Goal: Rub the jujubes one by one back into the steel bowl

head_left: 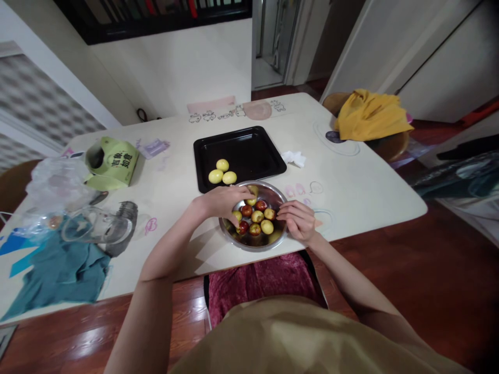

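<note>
A round metal bowl [276,236] stands near the table's front edge, holding several jujubes [257,217], some yellow-green, others mottled red-brown. My left hand [230,200] reaches over its left rim, thumb and fingers apart, near a yellow-green jujube [251,199] at the far side and another beside the thumb. Whether the fingertips touch these is hard to make out. At the right rim, my right hand [298,218] has its fingers curled over the edge, gripping the bowl. Just behind is a black baking tray [249,150], with three yellow-green jujubes [222,175] in its near left corner.
A crumpled white tissue [294,158] lies right of the tray. On the left are a green paper bag [117,161], clear plastic bags [56,179], a transparent container [97,228] and a teal cloth [66,270]. A yellow cloth [368,117] drapes a chair at the right.
</note>
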A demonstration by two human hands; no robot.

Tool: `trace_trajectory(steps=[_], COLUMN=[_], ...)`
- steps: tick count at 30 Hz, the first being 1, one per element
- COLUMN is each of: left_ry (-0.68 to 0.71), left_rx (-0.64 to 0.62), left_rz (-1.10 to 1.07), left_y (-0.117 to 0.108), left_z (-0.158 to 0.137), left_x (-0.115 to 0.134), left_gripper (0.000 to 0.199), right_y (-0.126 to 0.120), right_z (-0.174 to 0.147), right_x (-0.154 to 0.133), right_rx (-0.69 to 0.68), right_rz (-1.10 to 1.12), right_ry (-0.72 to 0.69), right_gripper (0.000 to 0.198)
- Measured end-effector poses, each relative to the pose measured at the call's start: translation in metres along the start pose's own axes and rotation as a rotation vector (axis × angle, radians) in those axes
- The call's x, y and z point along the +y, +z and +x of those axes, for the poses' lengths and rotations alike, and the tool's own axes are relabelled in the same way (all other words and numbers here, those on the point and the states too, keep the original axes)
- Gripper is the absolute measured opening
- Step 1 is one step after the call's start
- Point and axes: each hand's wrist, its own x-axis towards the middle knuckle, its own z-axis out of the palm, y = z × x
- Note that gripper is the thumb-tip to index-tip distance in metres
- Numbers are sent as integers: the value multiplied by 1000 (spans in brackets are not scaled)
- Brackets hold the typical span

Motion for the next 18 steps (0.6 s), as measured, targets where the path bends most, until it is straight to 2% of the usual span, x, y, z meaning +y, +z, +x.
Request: trace_trajectory(steps=[4,7,14,18], left_ry=[18,22,40,21], left_rx=[-34,-31,-1,-4], left_rz=[51,75,119,108], left_y=[9,13,13,6], left_z=[1,5,9,6], left_x=[3,10,9,8], left_gripper=[100,111,97,94], right_y=[-3,-4,-5,-5], right_z=[-3,-5,-3,-3], right_x=[1,1,-3,-4], right_rx=[-60,-132,-194,-209], right_rz=[-59,-26,114,103], right_ry=[-74,-93,-101,-112], right_gripper=[34,36,38,36])
